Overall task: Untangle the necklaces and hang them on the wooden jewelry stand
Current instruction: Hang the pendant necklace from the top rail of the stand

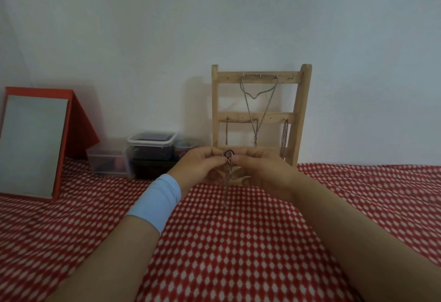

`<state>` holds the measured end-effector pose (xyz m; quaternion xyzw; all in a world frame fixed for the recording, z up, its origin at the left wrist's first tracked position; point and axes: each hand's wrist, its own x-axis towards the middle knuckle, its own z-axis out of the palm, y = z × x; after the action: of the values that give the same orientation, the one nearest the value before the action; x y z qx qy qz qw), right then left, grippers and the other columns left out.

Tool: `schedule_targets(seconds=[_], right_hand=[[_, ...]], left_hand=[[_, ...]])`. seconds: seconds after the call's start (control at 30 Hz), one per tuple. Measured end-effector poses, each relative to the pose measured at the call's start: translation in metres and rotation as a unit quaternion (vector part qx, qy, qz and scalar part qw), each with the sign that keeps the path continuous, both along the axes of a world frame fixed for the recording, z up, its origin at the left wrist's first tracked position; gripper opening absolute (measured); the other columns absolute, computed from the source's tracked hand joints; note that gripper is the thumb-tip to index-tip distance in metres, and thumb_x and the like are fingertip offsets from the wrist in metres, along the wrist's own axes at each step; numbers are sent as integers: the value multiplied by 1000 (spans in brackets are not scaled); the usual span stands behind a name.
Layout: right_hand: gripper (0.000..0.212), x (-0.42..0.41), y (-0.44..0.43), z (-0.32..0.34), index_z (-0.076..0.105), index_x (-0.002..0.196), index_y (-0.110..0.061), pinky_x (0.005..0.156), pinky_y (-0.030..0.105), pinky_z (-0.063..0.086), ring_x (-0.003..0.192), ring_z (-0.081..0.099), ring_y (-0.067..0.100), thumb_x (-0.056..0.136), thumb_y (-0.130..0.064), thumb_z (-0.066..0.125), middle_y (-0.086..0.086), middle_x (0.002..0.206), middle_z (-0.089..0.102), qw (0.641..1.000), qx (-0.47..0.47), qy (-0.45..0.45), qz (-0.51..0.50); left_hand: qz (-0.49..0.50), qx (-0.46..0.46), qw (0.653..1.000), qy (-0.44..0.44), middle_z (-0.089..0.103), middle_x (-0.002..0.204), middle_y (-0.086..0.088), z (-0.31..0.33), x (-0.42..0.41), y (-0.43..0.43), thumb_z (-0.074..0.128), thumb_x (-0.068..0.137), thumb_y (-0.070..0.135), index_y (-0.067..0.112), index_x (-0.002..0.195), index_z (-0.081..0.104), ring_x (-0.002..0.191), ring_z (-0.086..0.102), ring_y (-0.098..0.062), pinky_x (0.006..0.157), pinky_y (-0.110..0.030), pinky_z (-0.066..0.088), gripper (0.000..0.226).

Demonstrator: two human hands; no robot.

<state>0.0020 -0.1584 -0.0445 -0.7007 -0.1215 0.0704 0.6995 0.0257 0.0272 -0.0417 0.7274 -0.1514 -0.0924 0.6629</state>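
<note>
From the head camera, the left hand (pixel 198 165) and the right hand (pixel 260 168) meet low in front of the wooden jewelry stand (pixel 303 111). The fingers (pixel 214 156) of both hands are curled and pinch the top end of a necklace (pixel 228 156). Its round ring sits between the fingertips. From there the chain hangs straight down, long axis vertical, and its lower end is just above the red-and-white cloth (pixel 238 242) that covers the desk.

Behind the fingers the stand is upright against the wall (pixel 238 15). A long chain (pixel 245 94) hangs from its top rail, a short chain (pixel 226 132) from the left of the middle rail, and another chain (pixel 285 137) at the right.

Left of the fingers are stacked plastic containers (pixel 152 144), and further left a red-framed mirror (pixel 31 144) leans back. A light blue wristband (pixel 157 201) wraps the left wrist.
</note>
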Motion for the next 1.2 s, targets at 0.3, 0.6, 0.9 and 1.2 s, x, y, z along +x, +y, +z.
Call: schedule_targets(seconds=[0.3,0.6,0.9,1.2], right_hand=[[19,3,2,-4,78,98,-9,64,26,51,67,60,14,93,-27,71,5,86,72,996,-74,-6,-48],[38,4,5,-4,59,85,-9,83,42,57,85,69,28,104,-40,48,13,89,73,997,36,63,8],[47,1,13,-8,60,124,-11,68,30,52,74,69,11,83,-17,83,4,101,75,998,-59,-1,-21],[16,-6,13,-7,77,88,-14,46,21,44,48,56,9,97,-24,68,3,83,78,982,-178,-52,-27]], left_hand=[[32,-35,998,34,51,63,-4,-1,4,0,62,93,18,8,82,67,58,49,-15,62,-30,50,16],[12,-147,984,96,59,82,-8,-3,6,-2,50,93,14,6,97,62,73,56,-19,68,-32,52,15],[-34,-186,979,77,73,108,-18,0,3,5,48,101,14,-2,114,58,94,73,-23,75,-30,61,22],[-1,-223,968,115,71,93,-14,8,0,0,41,100,9,-5,109,54,82,72,-25,66,-34,61,21]])
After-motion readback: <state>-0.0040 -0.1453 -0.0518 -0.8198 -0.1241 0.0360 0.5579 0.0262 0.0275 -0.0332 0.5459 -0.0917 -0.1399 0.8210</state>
